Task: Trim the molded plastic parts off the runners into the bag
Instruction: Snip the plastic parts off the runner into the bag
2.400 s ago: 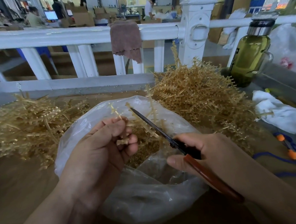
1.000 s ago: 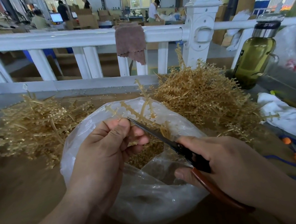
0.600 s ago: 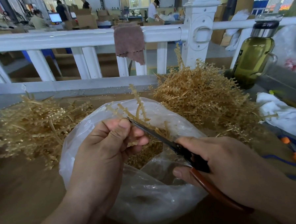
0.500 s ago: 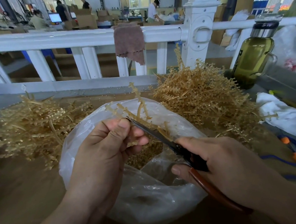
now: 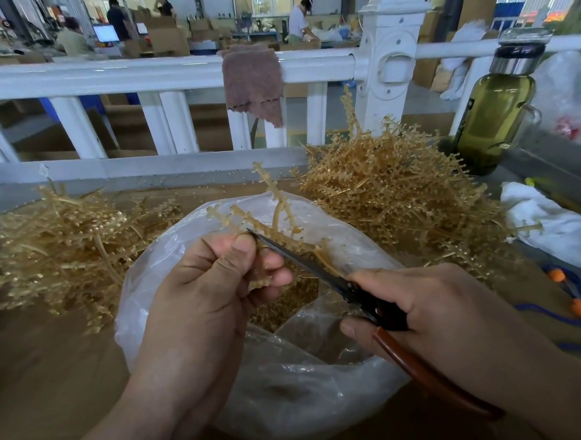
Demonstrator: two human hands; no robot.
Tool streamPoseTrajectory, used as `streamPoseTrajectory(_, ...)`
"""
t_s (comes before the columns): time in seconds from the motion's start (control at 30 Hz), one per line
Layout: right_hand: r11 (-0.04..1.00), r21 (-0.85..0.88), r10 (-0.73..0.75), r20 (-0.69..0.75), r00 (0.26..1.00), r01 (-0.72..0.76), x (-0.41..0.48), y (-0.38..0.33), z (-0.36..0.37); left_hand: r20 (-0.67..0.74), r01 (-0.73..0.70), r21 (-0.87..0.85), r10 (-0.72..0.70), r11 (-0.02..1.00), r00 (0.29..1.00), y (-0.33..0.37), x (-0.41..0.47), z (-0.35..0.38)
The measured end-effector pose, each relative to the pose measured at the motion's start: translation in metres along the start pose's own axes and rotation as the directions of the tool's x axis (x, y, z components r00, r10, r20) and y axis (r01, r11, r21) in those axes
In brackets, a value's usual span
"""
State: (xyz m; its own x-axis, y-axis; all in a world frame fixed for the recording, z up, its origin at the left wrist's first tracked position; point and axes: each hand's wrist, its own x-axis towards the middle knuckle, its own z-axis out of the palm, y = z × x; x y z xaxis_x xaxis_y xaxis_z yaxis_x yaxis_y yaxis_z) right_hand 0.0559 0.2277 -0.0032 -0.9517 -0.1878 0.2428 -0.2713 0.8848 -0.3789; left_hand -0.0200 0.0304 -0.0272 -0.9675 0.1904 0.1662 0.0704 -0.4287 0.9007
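My left hand [image 5: 202, 291] pinches a tan branched runner [image 5: 275, 217] above the mouth of a clear plastic bag [image 5: 291, 388]. Its branches stick up and to the right, small molded parts still on them. My right hand [image 5: 432, 323] grips scissors [image 5: 318, 268] with red-brown handles. The dark blades point up-left and their tips meet the runner right at my left fingertips. Small tan cut parts [image 5: 283, 307] lie in the bag's bottom, partly hidden behind my hands.
A heap of tan runners [image 5: 399, 194] lies behind the bag on the right, another heap [image 5: 58, 245] on the left. A white railing [image 5: 160, 73] with a brown cloth [image 5: 253, 80] closes the back. A green bottle [image 5: 498, 108], white rag [image 5: 552, 223] and blue cord [image 5: 576, 305] sit right.
The runner has been turned in my left hand, its branches swinging leftward. The scissors have slid up-left along it, until their tips reach my left fingertips.
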Motion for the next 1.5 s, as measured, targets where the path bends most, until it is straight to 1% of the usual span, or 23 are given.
streamPoseTrajectory(0.33,0.999,0.032,0.021,0.018,1.0,-0.022,0.0,-0.003,0.001,-0.019,0.037,-0.042,-0.037,0.998,0.999,-0.003,0.001,-0.001)
streamPoseTrajectory(0.6,0.999,0.052,0.011,0.005,1.0,-0.011,-0.001,-0.001,0.005,-0.029,0.022,-0.051,-0.024,0.998,0.999,-0.004,0.001,-0.001)
streamPoseTrajectory(0.8,0.998,0.063,0.019,0.013,1.0,-0.02,0.0,-0.001,0.011,-0.001,-0.024,0.014,0.024,1.0,1.0,-0.005,0.003,-0.006)
streamPoseTrajectory(1.17,0.996,0.063,0.056,0.024,0.998,-0.057,0.001,-0.001,0.008,-0.004,-0.06,0.047,0.06,0.997,0.998,-0.007,0.003,-0.006)
streamPoseTrajectory(1.5,0.993,0.087,0.071,0.034,0.997,-0.074,0.0,-0.003,0.008,-0.002,-0.055,0.068,0.055,0.996,0.998,-0.007,0.002,-0.006)
